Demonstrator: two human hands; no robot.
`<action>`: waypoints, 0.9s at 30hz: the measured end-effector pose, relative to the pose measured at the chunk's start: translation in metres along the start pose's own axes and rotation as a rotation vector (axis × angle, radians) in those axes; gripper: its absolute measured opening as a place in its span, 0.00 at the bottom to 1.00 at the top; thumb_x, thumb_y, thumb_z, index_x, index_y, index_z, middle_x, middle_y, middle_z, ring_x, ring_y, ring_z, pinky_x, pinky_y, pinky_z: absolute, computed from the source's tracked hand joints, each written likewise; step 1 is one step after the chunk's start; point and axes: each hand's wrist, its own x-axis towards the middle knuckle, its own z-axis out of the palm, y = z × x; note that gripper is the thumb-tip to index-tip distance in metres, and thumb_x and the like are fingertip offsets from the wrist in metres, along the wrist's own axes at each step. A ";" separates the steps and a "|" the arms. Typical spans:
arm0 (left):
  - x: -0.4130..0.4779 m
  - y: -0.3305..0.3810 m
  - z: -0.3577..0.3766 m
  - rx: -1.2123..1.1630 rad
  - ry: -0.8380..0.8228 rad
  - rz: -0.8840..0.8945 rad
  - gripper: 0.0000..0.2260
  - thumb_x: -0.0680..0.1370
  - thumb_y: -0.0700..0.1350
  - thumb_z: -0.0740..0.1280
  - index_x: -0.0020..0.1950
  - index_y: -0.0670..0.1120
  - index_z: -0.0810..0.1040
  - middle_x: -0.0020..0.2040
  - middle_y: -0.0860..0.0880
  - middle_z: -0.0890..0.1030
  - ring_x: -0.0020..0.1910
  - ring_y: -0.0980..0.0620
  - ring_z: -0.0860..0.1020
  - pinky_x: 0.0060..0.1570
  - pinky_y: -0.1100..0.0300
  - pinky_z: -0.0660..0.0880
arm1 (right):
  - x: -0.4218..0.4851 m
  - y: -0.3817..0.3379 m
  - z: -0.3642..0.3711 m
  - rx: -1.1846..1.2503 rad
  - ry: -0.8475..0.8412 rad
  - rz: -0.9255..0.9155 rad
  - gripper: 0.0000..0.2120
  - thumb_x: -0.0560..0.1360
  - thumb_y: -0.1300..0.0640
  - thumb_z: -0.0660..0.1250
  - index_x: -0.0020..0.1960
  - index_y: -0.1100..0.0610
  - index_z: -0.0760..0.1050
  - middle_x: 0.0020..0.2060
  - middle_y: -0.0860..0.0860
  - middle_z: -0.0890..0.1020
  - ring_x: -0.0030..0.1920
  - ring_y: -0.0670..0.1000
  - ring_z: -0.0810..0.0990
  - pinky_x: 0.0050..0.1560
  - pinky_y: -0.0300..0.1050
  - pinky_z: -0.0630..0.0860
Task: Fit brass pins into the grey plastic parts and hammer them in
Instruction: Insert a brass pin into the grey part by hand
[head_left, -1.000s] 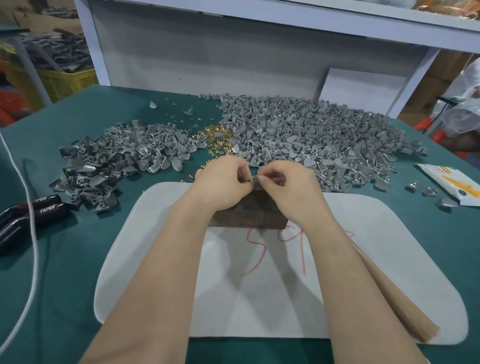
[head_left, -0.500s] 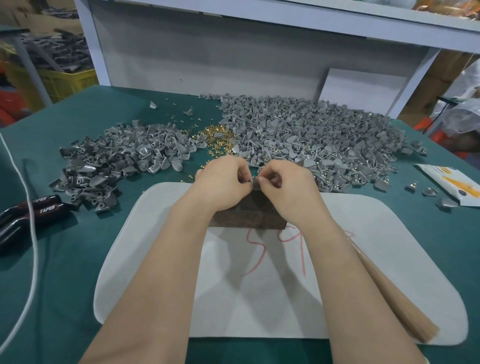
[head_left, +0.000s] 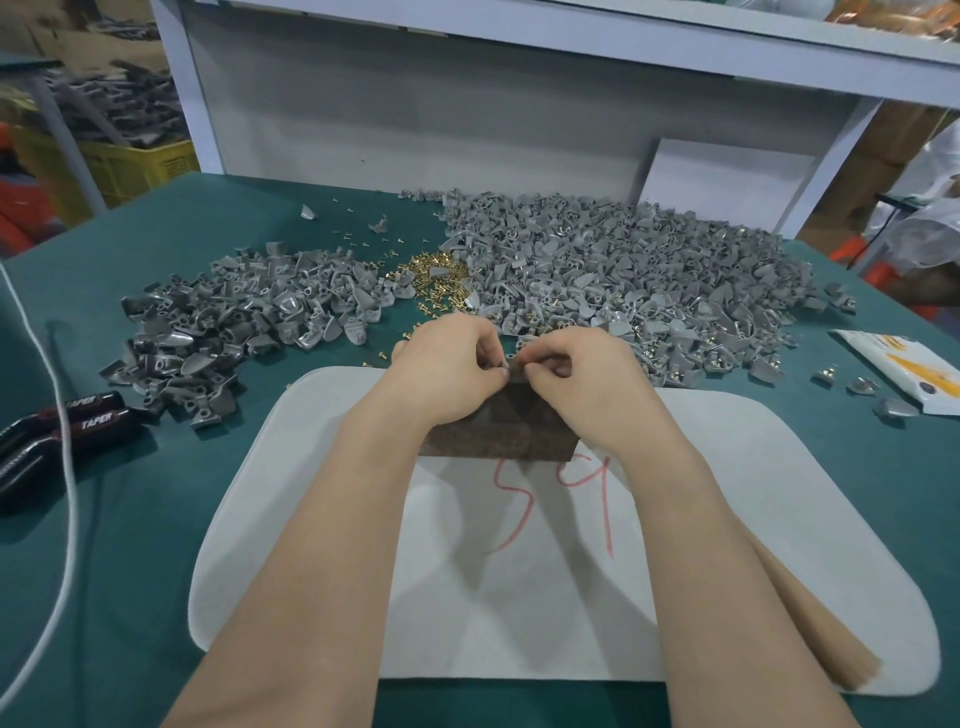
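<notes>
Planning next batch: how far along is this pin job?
Seemingly done: the big right pile, many parts showing brass. In hand: left hand and right hand pinch a small grey part over the brown block. Left: the smaller left pile and loose brass pins.

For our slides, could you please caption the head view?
Left hand and right hand pinch a small piece over a dark block; grey parts, brass pins behind.

Your green table (head_left: 130, 571) has a white mat (head_left: 779, 519) right in front of you. Behind it sit a smaller heap of grey parts (head_left: 234, 332) on the left and a much bigger heap (head_left: 649, 280) on the right, with the brass pins (head_left: 428, 273) piled between them. Far left there's a black-handled tool (head_left: 62, 431) with a white cord (head_left: 67, 545) lying across it. Far right is a white and orange packet (head_left: 904, 364), with a few loose grey parts (head_left: 862, 385) just beside it.
</notes>
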 end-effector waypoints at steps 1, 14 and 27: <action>0.000 0.000 0.000 0.001 -0.001 0.000 0.06 0.76 0.47 0.68 0.40 0.53 0.73 0.44 0.55 0.75 0.55 0.48 0.75 0.61 0.48 0.70 | 0.000 0.001 -0.001 0.019 0.006 0.006 0.10 0.74 0.62 0.64 0.50 0.54 0.82 0.41 0.45 0.80 0.44 0.43 0.78 0.46 0.29 0.69; -0.001 0.000 0.000 -0.007 -0.002 0.005 0.05 0.76 0.47 0.68 0.41 0.52 0.74 0.46 0.53 0.77 0.55 0.47 0.75 0.60 0.48 0.71 | -0.001 0.001 0.004 0.114 0.064 -0.032 0.08 0.75 0.64 0.65 0.49 0.54 0.81 0.42 0.49 0.82 0.45 0.48 0.80 0.53 0.40 0.75; -0.001 0.001 -0.001 -0.002 -0.017 0.007 0.04 0.76 0.46 0.68 0.43 0.52 0.74 0.46 0.53 0.76 0.57 0.47 0.75 0.61 0.47 0.70 | -0.003 -0.005 0.002 -0.026 0.058 -0.082 0.04 0.76 0.61 0.65 0.48 0.56 0.78 0.44 0.51 0.81 0.47 0.53 0.78 0.53 0.52 0.74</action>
